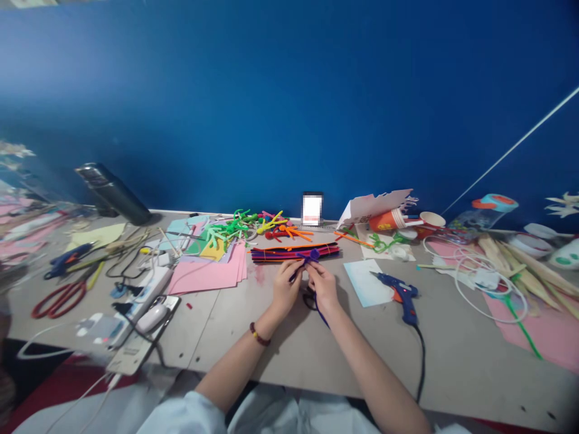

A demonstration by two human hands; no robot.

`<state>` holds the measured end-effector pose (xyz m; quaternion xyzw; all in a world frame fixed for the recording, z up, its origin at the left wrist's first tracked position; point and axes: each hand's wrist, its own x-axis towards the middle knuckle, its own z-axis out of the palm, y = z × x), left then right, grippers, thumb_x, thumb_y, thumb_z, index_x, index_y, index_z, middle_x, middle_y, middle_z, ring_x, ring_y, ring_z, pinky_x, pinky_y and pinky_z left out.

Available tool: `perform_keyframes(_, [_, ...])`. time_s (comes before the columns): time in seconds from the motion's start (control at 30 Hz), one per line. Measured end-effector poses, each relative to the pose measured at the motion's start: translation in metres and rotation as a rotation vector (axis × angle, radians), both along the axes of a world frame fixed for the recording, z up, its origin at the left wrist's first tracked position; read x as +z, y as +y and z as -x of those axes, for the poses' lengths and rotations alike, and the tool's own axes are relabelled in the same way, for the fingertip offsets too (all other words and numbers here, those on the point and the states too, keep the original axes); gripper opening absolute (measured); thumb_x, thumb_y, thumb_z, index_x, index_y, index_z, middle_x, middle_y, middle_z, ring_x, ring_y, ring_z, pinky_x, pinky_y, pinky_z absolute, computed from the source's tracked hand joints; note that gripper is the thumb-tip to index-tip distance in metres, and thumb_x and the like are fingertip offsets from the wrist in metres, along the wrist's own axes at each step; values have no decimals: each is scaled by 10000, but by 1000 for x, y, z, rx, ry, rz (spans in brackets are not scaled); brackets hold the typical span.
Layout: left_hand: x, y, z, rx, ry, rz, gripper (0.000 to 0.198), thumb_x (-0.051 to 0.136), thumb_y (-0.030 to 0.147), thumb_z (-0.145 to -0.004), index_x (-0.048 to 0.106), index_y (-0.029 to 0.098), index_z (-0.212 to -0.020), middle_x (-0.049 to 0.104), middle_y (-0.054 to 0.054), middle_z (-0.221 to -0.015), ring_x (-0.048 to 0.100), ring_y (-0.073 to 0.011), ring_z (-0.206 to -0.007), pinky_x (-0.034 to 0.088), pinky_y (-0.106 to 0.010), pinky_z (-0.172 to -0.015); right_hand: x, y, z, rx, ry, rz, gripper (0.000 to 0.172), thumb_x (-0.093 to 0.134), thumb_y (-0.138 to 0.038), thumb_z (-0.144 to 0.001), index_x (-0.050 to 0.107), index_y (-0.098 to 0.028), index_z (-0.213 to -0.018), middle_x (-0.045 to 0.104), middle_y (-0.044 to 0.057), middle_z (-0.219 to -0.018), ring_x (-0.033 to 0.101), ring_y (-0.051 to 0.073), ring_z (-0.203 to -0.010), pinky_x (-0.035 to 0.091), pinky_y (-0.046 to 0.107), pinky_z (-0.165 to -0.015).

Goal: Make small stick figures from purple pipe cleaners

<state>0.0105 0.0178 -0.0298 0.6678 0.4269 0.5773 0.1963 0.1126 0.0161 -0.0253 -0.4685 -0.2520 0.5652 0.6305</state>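
Both hands meet over the middle of the table, pinching a purple pipe cleaner that is bent into a small shape at the fingertips. My left hand has its fingers closed on its left side, and a beaded bracelet circles that wrist. On the other side my right hand grips it too, with a purple tail hanging below the palm. Just behind the hands lies a bundle of pipe cleaners in purple, red and orange. Beneath the hands, partly hidden, is a dark looped object, perhaps scissor handles.
A blue hot glue gun rests at right beside a pale blue card. Pink paper, a power strip, red-handled scissors and a dark flask occupy the left. Shaped green pipe cleaners and a phone stand behind.
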Motion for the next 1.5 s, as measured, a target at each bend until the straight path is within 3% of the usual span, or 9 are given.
perform_keyframes(0.47, [6, -3, -4, 3, -153, 91, 160, 559, 254, -842, 691, 189, -908, 640, -67, -892, 608, -164, -847, 516, -321, -757, -2, 0, 4, 1, 5, -21, 370, 748, -453, -560, 613, -165, -749, 426, -80, -475, 334, 52, -404, 241, 193, -385])
perform_keyframes(0.77, [-2, -4, -3, -12, 10, 9, 239, 502, 195, -869, 656, 191, -1051, 625, -83, -966, 607, -170, -904, 512, -331, -809, -6, 2, 2, -1, 68, -2, 387, 785, -424, -529, 604, -164, -752, 462, -81, -485, 368, 48, -411, 246, 178, -386])
perform_keyframes(1.0, [-5, -3, -2, 21, 73, -47, 222, 516, 198, -866, 638, 190, -1051, 637, -90, -992, 611, -176, -928, 511, -351, -846, -6, 1, 4, 29, 69, -23, 355, 767, -433, -563, 580, -167, -707, 454, -78, -472, 381, 62, -404, 254, 192, -374])
perform_keyframes(1.2, [-1, -3, -2, 7, -7, 32, 227, 548, 239, -851, 645, 193, -1052, 656, -84, -953, 616, -176, -876, 520, -344, -786, -4, 1, 2, 69, 63, -34, 347, 761, -436, -576, 581, -166, -698, 442, -77, -459, 364, 59, -394, 242, 192, -364])
perform_keyframes(1.5, [7, -2, -5, -40, -138, 158, 153, 596, 253, -798, 685, 177, -897, 666, -61, -843, 615, -150, -765, 511, -286, -700, 5, -1, -2, 47, -12, -12, 366, 771, -433, -544, 530, -178, -645, 434, -83, -452, 332, 51, -380, 225, 199, -365])
